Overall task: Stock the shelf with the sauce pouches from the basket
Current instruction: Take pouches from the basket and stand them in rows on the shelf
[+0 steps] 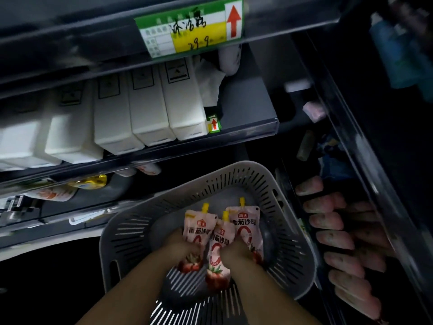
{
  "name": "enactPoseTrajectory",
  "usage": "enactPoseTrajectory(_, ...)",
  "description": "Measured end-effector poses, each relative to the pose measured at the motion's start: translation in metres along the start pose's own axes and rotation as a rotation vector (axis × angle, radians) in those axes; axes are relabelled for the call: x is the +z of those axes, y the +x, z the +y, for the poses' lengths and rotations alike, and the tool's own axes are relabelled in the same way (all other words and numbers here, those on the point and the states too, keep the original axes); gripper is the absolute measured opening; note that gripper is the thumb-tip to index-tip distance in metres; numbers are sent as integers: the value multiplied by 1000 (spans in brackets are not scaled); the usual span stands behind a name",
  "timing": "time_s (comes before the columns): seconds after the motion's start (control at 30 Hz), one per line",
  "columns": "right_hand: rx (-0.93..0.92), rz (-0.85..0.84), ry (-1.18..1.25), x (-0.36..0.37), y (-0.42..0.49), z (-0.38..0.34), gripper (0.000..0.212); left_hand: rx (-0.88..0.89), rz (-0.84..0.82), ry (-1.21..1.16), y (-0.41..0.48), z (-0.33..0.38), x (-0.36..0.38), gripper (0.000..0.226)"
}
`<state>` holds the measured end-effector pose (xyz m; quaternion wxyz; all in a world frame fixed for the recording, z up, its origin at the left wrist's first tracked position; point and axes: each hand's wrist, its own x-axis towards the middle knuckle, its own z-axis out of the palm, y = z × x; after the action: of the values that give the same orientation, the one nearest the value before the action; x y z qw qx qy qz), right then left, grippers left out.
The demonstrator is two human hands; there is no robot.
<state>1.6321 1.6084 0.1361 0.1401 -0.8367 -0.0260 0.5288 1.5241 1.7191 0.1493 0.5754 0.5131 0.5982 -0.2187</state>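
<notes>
The left grip (179, 242), a bare hand, reaches down into a grey slotted basket (234, 171). It is closed around the lower part of the left pouch (199, 227). The right grip (235, 253), also bare, is curled around the bottom of the right pouch (244, 225). A middle pouch (219, 245) stands squeezed between the two hands, and motion blur hides which hand holds it.

All three pouches are pink and white with red print and yellow spouts that point up and away from the person. They are inside the basket, roughly upright, touching one another. No other pouch shows in the basket, and part of its floor is bare.

Above and behind the basket is a dark shelf (246, 102) holding a row of white cartons (145, 109). Bare space lies to their right. A green and yellow price tag (189, 26) with a red arrow hangs on the edge above.

On the lower level to the left lie red-and-white packs (54, 195), too blurred to identify as the same product. To the right runs a row of pinkish packs (328, 221).

Judging from this, the basket is nearly emptied. These last three pouches are gripped but not yet lifted out or shelved.
</notes>
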Motion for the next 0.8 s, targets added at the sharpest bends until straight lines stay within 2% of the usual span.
enactPoseTrajectory(0.1, -1, 53, 86, -25, -3, -1, 43, 39, 19, -54, -11, 0, 3, 47)
enactPoseTrajectory(0.2, 8, 54, 90, -49, -8, -3, 28, 83, -60, -183, -24, 0, -2, 53)
enactPoseTrajectory(0.27, -11, 108, 137, -60, -13, -5, 33, 79, -138, -262, -32, 2, -6, 60)
enactPoseTrajectory(0.33, -58, 216, 180, -65, -18, -3, 46, 29, -213, -343, -37, 3, -5, 62)
enactPoseTrajectory(0.4, -201, 291, -13, -65, -34, -2, 56, -58, -296, -457, -41, 5, 1, 53)
enactPoseTrajectory(0.43, -318, 240, -120, -64, -40, 0, 57, -97, -330, -517, -43, 5, 4, 49)
enactPoseTrajectory(0.47, -418, 100, -164, -63, -47, 3, 58, -129, -354, -572, -43, 4, 7, 45)
enactPoseTrajectory(0.53, -487, -289, -187, -58, -62, 6, 67, -155, -388, -649, -47, 0, 11, 40)
enactPoseTrajectory(0.57, -522, -386, -217, -56, -65, 8, 71, -156, -394, -673, -49, -2, 11, 39)
enactPoseTrajectory(0.63, -628, -335, -299, -53, -69, 10, 64, -144, -375, -711, -53, -7, 11, 40)
enactPoseTrajectory(0.73, -783, -169, -428, -53, -72, 4, 36, -131, -317, -739, -54, -15, 7, 48)
enactPoseTrajectory(0.8, -832, -167, -566, -53, -73, 1, 27, -125, -294, -715, -54, -20, 8, 54)
